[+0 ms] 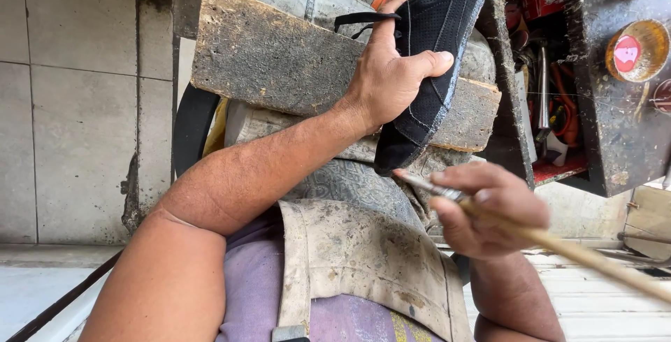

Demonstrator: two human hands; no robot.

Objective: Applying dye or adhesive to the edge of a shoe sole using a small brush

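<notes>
1. Head view, nearest the lens: I see my stained apron [363,258] over a purple shirt, one of each, covering my chest and lap, I judge to catch drips and dirt.
2. My right hand [489,209] is clenched around one brush [559,244] with a long wooden handle; its metal-collared tip points toward the shoe's heel end, close to it.
3. My left hand [391,76] grasps one black shoe [433,48], thumb across the side and fingers behind, tilting it sole-edge toward the brush, I judge so the rim is reachable.
4. The shoe rests over one worn wooden board [279,55] lying across my knees, seemingly as a work surface.
5. To the right stands one open, cluttered tool box [538,97]; beside it sits one round tin [636,52] with a red centre.
</notes>
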